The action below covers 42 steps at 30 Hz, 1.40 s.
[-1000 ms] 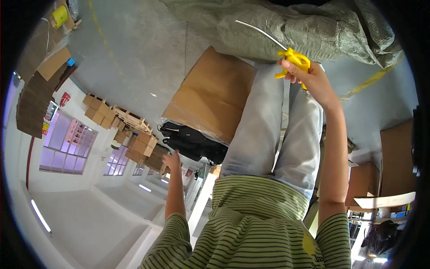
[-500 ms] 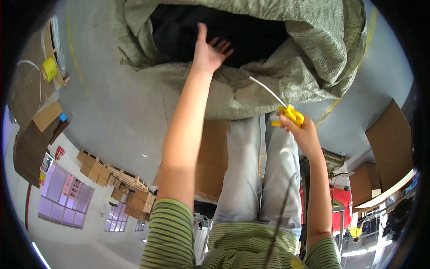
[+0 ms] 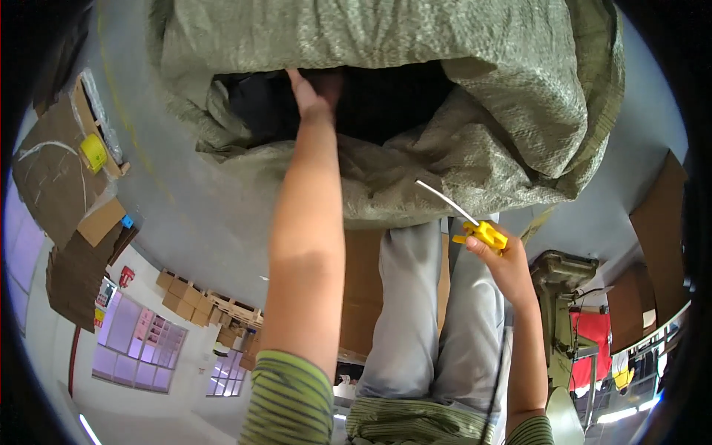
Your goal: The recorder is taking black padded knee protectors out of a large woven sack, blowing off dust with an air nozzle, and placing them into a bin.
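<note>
A large grey-green woven sack [image 3: 512, 111] lies in front of me, its mouth showing dark cloth-like contents [image 3: 393, 100]. My left hand [image 3: 314, 95] is inside that mouth, thumb stretched out and apart from the other fingers. Those fingers are blurred and partly lost in shadow, and nothing shows in their hold. On the right, below the sack's near edge, my right hand [image 3: 508, 271] is closed around a yellow plastic piece [image 3: 488, 237]. From it a thin white strip or rod [image 3: 446, 202] points up and left toward the sack.
Green metal equipment [image 3: 556, 311] stands right of my legs. A brown cardboard sheet [image 3: 660, 237] is at the far right. At left are more cardboard [image 3: 52, 159] and a yellow roll [image 3: 93, 153]. Stacked cartons [image 3: 185, 300] stand along the wall.
My left hand has gone from over the sack's mouth into it. The sack's far side hangs lower over the opening. My right hand still grips the yellow piece and sits slightly lower in view.
</note>
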Motion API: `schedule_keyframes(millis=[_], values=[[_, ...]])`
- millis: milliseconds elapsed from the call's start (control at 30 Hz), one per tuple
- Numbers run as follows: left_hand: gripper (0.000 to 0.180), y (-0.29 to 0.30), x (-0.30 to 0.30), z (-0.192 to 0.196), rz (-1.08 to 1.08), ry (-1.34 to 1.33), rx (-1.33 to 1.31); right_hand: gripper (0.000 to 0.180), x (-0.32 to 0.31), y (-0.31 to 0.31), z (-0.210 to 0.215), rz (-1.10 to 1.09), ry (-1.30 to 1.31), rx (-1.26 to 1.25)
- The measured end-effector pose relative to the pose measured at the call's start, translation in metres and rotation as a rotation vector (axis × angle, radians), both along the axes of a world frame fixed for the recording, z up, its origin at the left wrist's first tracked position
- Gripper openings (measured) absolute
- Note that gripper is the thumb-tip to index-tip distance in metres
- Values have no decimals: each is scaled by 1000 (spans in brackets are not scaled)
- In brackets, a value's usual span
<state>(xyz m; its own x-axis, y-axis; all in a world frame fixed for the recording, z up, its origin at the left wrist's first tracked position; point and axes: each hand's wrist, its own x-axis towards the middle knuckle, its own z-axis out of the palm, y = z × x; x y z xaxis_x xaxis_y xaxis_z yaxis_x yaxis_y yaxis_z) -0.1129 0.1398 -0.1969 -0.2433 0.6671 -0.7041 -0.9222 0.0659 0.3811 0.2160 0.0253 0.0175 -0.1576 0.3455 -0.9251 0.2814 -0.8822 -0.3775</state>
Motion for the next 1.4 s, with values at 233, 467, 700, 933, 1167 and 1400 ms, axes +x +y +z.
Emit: schedule_keyframes(millis=[233,467,700,933,1167,1400], values=[[50,45,0,7,-177,277,14,36,-6,-4,5,40,-11,23],[32,3,6,50,-56,146,-485,36,-15,6,12,175,-104,218],[34,-73,2,119,-248,279,-274,38,-27,6,20,235,-103,115],[50,-94,-9,154,-225,543,-210,41,-41,24,31,293,-291,30],[60,-127,-33,182,-153,560,-263,51,-62,23,40,267,-297,249],[59,-172,-61,182,-55,64,-9,43,-73,20,51,349,-220,319]])
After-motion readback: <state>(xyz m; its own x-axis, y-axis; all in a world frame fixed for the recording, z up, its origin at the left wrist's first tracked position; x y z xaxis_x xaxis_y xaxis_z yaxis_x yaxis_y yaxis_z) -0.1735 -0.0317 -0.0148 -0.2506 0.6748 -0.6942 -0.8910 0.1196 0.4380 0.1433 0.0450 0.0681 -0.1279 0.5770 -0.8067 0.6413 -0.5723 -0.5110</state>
